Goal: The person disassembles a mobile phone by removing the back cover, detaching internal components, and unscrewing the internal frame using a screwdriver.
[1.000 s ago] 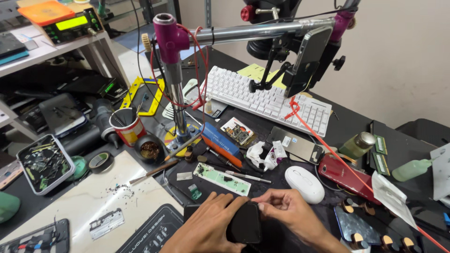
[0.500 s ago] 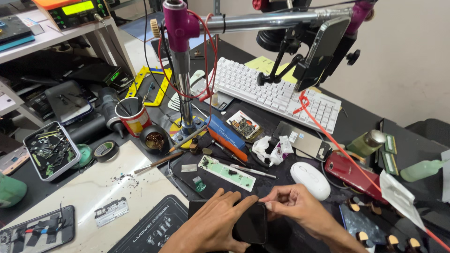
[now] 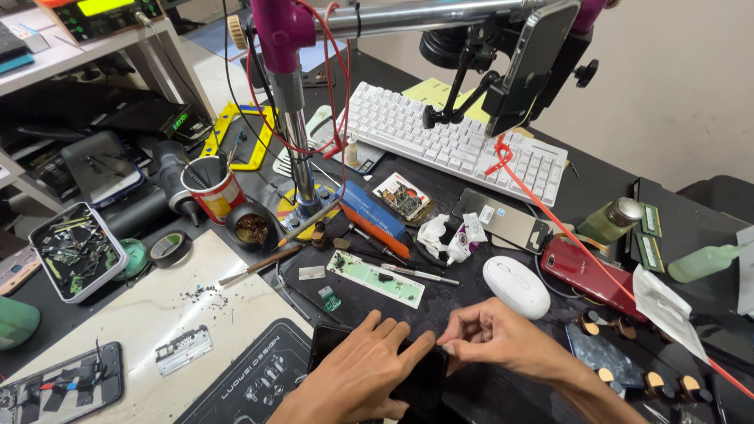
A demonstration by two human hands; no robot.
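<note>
Near edge, centre: left hand (image 3: 365, 373) flat, fingers spread, pressing on black phone (image 3: 416, 382). Right hand (image 3: 491, 339) pinched shut at phone's right top corner; what it grips, cannot tell. White mouse (image 3: 515, 286) just beyond.

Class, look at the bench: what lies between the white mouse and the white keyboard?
In the head view, between the white mouse and the white keyboard lies a flat grey metal phone plate, with crumpled white tissue just beside it.

You are seeing a green-lit meter screen (image 3: 107, 7) glowing far left of the white keyboard (image 3: 455, 141); an orange-blue box (image 3: 373, 210) is lying just below it.
</note>
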